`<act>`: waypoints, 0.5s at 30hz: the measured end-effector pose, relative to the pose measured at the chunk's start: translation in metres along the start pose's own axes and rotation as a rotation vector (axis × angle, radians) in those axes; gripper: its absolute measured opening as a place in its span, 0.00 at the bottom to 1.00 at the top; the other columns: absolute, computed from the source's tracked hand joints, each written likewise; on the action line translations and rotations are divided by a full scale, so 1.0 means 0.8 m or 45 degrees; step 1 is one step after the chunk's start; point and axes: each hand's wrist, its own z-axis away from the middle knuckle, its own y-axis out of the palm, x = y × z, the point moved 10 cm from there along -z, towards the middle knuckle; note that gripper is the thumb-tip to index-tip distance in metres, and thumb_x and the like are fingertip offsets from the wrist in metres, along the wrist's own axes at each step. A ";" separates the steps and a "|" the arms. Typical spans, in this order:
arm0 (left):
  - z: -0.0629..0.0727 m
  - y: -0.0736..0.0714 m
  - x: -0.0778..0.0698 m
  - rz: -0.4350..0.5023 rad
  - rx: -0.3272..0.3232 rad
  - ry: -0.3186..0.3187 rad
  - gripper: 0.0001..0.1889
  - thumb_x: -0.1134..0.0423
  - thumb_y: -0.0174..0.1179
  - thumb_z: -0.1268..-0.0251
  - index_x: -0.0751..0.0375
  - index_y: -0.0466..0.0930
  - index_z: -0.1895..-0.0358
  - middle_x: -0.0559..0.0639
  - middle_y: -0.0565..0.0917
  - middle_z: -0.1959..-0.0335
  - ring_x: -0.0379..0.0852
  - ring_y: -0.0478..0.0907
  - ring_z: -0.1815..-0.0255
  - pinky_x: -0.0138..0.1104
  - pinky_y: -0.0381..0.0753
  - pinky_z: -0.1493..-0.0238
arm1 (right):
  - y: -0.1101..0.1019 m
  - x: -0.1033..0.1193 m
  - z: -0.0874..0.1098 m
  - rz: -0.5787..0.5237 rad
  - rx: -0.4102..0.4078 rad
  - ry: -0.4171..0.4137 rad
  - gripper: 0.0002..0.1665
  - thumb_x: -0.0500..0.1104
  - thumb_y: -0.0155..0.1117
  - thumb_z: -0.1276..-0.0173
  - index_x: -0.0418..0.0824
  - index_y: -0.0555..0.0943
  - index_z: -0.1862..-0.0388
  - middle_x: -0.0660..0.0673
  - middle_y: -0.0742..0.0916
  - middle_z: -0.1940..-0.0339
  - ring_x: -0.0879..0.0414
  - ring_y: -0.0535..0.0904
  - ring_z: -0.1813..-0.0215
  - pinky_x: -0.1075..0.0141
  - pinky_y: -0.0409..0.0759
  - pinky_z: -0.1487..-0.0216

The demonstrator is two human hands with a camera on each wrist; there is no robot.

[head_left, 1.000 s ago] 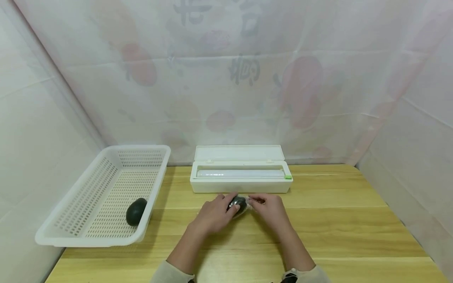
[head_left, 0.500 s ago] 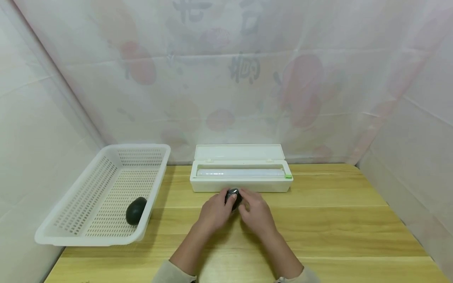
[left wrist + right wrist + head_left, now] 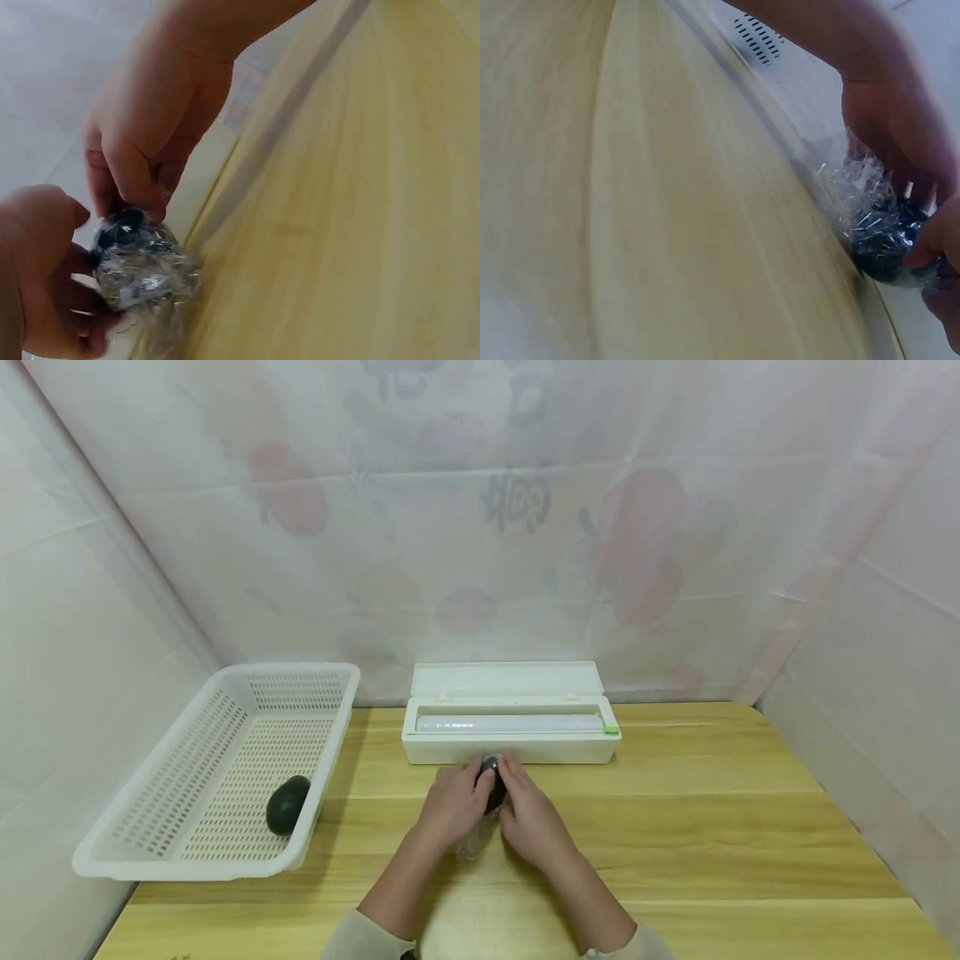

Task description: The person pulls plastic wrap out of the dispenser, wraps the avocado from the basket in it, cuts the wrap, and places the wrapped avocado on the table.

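A dark green avocado in crinkled clear plastic wrap is held between both hands, just in front of the white box. My left hand grips it from the left, thumb over its near side. From the right, my right hand holds it, with fingers along its side and thumb on the near end. A loose tail of film hangs toward me, below the left palm. In the left wrist view the bunched wrap covers most of the fruit; the fingers hide the rest.
A white wrap dispenser stands with its lid raised, a film roll inside and a green slider at its right end. Left of it, a white perforated basket holds another dark avocado. Fabric walls enclose the wooden table.
The avocado has turned so its film tail points toward me instead of right. My right hand has let go of the twisted film end and moved left onto the fruit's side.
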 end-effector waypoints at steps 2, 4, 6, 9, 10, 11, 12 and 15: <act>-0.001 -0.002 -0.004 -0.065 -0.027 0.038 0.26 0.49 0.40 0.20 0.64 0.73 0.34 0.61 0.78 0.39 0.60 0.72 0.43 0.52 0.75 0.45 | 0.000 0.000 0.000 0.014 -0.007 -0.007 0.39 0.28 0.61 0.35 0.34 0.62 0.25 0.41 0.61 0.21 0.46 0.59 0.23 0.51 0.66 0.29; -0.001 -0.005 -0.010 -0.147 -0.071 0.084 0.24 0.53 0.42 0.20 0.65 0.73 0.34 0.60 0.78 0.39 0.60 0.73 0.44 0.50 0.76 0.46 | 0.000 0.001 0.000 0.026 -0.017 -0.012 0.37 0.29 0.62 0.34 0.34 0.64 0.26 0.41 0.62 0.21 0.46 0.60 0.23 0.51 0.67 0.30; 0.000 -0.007 -0.014 -0.204 -0.115 0.122 0.23 0.54 0.44 0.21 0.63 0.73 0.33 0.58 0.82 0.42 0.58 0.76 0.48 0.49 0.78 0.49 | -0.001 0.000 0.000 0.030 -0.030 -0.009 0.37 0.30 0.63 0.33 0.35 0.65 0.26 0.43 0.63 0.22 0.47 0.61 0.24 0.53 0.67 0.30; 0.002 -0.014 -0.022 -0.275 -0.216 0.192 0.19 0.55 0.49 0.23 0.56 0.76 0.36 0.53 0.87 0.51 0.56 0.80 0.56 0.46 0.80 0.55 | -0.007 0.001 0.000 0.016 -0.095 -0.010 0.36 0.31 0.66 0.35 0.35 0.68 0.28 0.43 0.66 0.23 0.46 0.65 0.26 0.53 0.69 0.32; 0.004 -0.017 -0.024 -0.292 -0.253 0.218 0.17 0.55 0.51 0.24 0.54 0.78 0.38 0.52 0.88 0.55 0.55 0.81 0.59 0.44 0.81 0.58 | -0.010 0.001 0.000 0.009 -0.129 -0.015 0.36 0.32 0.68 0.36 0.35 0.69 0.29 0.42 0.68 0.25 0.46 0.67 0.27 0.54 0.70 0.33; 0.005 -0.019 -0.026 -0.304 -0.282 0.240 0.16 0.56 0.53 0.25 0.53 0.80 0.40 0.51 0.89 0.58 0.54 0.82 0.61 0.43 0.82 0.60 | -0.013 0.002 0.001 0.004 -0.166 -0.026 0.36 0.32 0.70 0.38 0.35 0.71 0.30 0.42 0.70 0.26 0.46 0.69 0.29 0.54 0.72 0.34; 0.005 -0.021 -0.027 -0.313 -0.305 0.257 0.15 0.57 0.55 0.26 0.51 0.82 0.42 0.50 0.89 0.60 0.53 0.83 0.62 0.43 0.83 0.62 | -0.017 0.003 0.001 0.002 -0.206 -0.038 0.36 0.33 0.72 0.40 0.35 0.73 0.32 0.41 0.72 0.28 0.45 0.72 0.31 0.55 0.74 0.36; 0.005 -0.022 -0.026 -0.322 -0.298 0.276 0.15 0.57 0.55 0.26 0.50 0.82 0.42 0.50 0.89 0.59 0.53 0.84 0.61 0.44 0.84 0.62 | -0.026 0.007 0.003 0.010 -0.309 -0.088 0.34 0.34 0.76 0.44 0.34 0.78 0.37 0.40 0.78 0.33 0.45 0.76 0.35 0.56 0.77 0.40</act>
